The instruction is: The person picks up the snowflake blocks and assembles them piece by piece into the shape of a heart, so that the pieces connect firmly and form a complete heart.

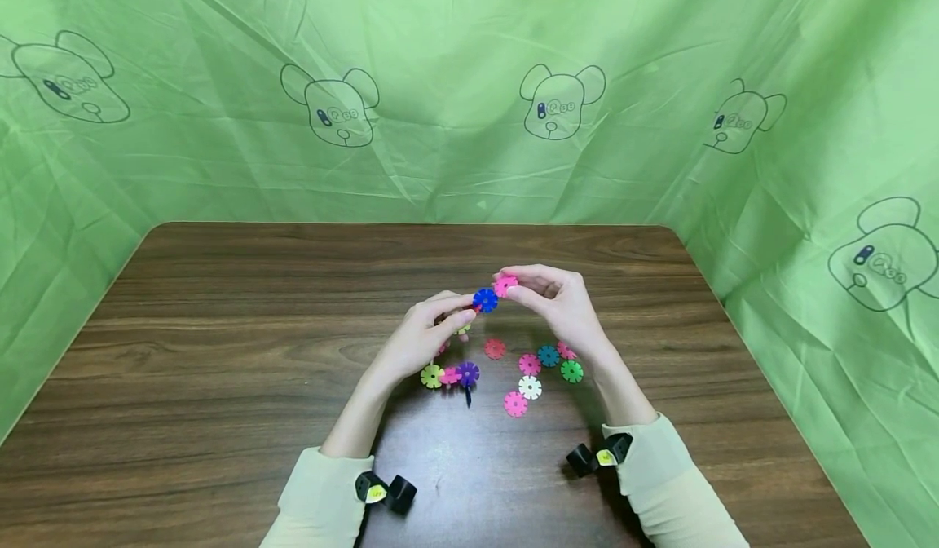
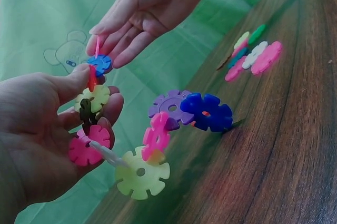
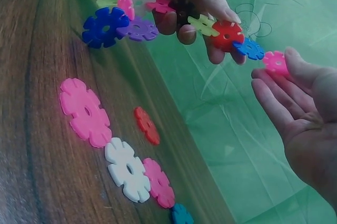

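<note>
Pinching the pink disc (image 1: 503,288) over the table (image 1: 220,352), right hand (image 1: 561,299) sits by the left hand (image 1: 416,342), which grips the disc chain (image 3: 184,11), prob light stiff plastic, so grab rims imo

We see the head view bright and fairly crisp, its green cloth (image 1: 455,173) lit softly across the upper frame. A pale glare spreads over the table (image 1: 447,475) at lower centre, and a dark shadow lies beside the right sleeve (image 1: 675,487), lower right. We find both wrist views dimmer, hazier and softer, their colours muted.
</note>
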The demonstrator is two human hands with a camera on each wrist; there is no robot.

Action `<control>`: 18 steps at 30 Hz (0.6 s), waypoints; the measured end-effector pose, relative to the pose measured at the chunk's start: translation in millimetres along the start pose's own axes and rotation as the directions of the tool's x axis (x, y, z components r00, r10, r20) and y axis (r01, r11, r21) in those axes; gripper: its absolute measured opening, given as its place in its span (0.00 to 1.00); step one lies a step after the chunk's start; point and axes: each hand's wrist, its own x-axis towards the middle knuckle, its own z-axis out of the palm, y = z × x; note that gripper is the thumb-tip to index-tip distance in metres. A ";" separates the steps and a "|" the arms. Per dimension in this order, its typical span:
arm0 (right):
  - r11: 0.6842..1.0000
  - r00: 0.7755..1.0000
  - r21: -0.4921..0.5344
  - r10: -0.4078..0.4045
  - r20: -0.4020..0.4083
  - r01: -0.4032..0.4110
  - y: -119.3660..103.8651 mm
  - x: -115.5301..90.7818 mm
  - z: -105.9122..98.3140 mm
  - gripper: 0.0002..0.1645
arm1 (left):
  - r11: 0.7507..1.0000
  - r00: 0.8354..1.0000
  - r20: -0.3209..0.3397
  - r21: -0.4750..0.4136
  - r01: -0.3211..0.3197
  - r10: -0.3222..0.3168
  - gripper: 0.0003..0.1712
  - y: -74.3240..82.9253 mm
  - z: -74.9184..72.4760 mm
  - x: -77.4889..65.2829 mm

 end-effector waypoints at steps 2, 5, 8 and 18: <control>1.000 1.000 0.006 0.010 0.004 -0.010 -0.1 -0.1 0.5 0.22 | 1.000 1.000 -0.002 0.001 -0.002 0.002 0.22 -0.1 0.1 0.0; 1.000 1.000 0.028 0.012 0.016 -0.013 0.9 0.0 1.5 0.23 | 1.000 1.000 -0.001 0.007 -0.006 0.006 0.21 -0.1 0.6 0.0; 0.998 1.000 0.056 -0.002 0.027 0.001 2.5 0.8 3.4 0.21 | 1.000 1.000 0.002 0.012 -0.006 0.006 0.21 0.9 0.9 -0.4; 1.000 1.000 0.021 -0.001 -0.019 0.001 4.1 1.4 9.6 0.21 | 1.000 1.000 -0.005 0.024 0.008 -0.008 0.22 4.8 1.8 -0.5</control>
